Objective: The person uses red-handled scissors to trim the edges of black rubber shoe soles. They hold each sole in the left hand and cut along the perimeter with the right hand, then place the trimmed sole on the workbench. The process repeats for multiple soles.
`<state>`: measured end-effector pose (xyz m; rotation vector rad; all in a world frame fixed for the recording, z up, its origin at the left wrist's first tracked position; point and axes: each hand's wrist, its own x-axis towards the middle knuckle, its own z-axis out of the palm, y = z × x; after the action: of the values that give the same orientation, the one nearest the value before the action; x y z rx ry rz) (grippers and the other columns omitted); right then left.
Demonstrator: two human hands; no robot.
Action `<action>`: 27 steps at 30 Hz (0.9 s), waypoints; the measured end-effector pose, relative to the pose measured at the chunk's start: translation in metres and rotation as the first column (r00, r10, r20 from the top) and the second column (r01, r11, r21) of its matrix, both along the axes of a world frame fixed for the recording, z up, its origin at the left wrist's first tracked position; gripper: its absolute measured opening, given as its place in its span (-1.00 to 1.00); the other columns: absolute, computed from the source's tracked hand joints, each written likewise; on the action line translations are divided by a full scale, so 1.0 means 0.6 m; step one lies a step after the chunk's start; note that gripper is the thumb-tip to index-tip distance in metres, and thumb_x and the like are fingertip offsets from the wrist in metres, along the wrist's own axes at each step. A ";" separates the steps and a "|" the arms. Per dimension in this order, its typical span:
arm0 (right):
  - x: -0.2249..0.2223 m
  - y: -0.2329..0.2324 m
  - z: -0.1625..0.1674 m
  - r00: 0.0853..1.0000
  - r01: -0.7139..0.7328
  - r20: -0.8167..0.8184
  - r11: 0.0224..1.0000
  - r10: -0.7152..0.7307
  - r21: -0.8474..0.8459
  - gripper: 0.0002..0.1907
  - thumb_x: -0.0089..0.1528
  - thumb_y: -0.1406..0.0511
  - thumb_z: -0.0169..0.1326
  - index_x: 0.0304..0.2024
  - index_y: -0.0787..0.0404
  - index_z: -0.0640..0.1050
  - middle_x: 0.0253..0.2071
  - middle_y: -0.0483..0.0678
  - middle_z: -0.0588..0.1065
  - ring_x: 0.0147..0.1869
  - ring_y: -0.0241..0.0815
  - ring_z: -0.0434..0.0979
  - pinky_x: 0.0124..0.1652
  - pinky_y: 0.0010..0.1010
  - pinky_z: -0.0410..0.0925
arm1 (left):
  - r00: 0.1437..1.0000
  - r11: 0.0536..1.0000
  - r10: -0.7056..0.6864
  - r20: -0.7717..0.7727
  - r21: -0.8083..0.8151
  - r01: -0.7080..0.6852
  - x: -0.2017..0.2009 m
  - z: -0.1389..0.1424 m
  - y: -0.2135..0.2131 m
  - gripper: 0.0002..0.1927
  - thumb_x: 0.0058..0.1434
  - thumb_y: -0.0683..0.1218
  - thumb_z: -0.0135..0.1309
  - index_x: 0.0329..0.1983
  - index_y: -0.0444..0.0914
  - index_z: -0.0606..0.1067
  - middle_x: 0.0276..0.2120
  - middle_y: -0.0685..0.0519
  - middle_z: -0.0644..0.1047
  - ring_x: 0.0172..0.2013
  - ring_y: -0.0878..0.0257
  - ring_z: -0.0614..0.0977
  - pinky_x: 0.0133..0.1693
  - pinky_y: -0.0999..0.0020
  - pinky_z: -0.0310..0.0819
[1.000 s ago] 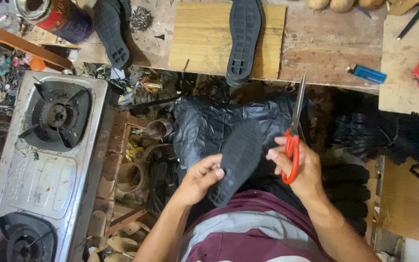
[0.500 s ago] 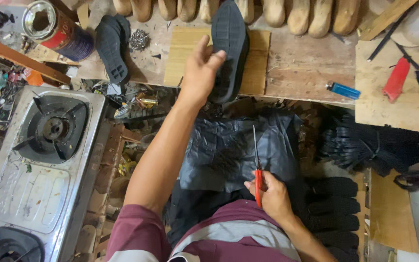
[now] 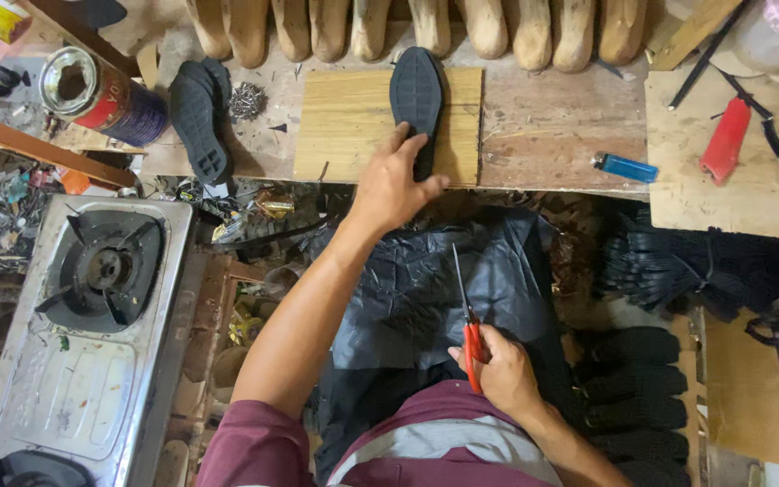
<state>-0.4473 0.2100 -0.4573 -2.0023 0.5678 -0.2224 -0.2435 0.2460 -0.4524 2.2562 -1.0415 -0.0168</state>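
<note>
Black shoe sole [image 3: 417, 95] lies flat on the light wooden board [image 3: 344, 126]; long axis runs away from the person, rounded toe end toward the row of wooden shoe lasts [image 3: 426, 27] beyond the board, heel end toward the person; it sits at the board's right half, tread side up, fine ribbed pattern, dull black rubber, narrowed at the waist.

Left hand [image 3: 392, 185] reaches across the board's near edge; fingers spread and resting on the sole's heel end, pressing rather than clenched around it.

Right hand [image 3: 502, 374] well back from the board, over the black plastic sheet [image 3: 426, 289] in the lap; fingers closed around the red handles of scissors [image 3: 469, 325], blades together and pointing toward the board.

Left of the board: a second black sole [image 3: 198, 117] on the surface, a small pile of nails [image 3: 247, 101] just beside it, an open tin can [image 3: 96, 95] further left. Right of the board: blue lighter [image 3: 622, 166], red utility knife [image 3: 726, 140]. Gas stove [image 3: 92, 316] below the surface, left of the board.
</note>
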 end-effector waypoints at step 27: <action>0.014 -0.001 -0.060 0.998 -0.050 0.033 0.997 0.052 -0.053 -0.63 0.05 0.19 0.37 -0.20 0.24 0.58 -0.49 0.04 0.61 -0.43 -0.03 0.68 -0.40 -0.27 0.46 | 0.989 0.999 0.005 0.148 -0.053 0.003 0.022 -0.046 0.004 -0.23 -0.01 0.01 0.38 0.27 -0.27 0.40 0.33 -0.25 0.33 0.28 -0.24 0.40 0.27 0.03 0.35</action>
<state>-0.4390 0.2096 -0.4934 -2.0573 0.4925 -0.2424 -0.2302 0.2483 -0.4802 2.2372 -1.1040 0.1791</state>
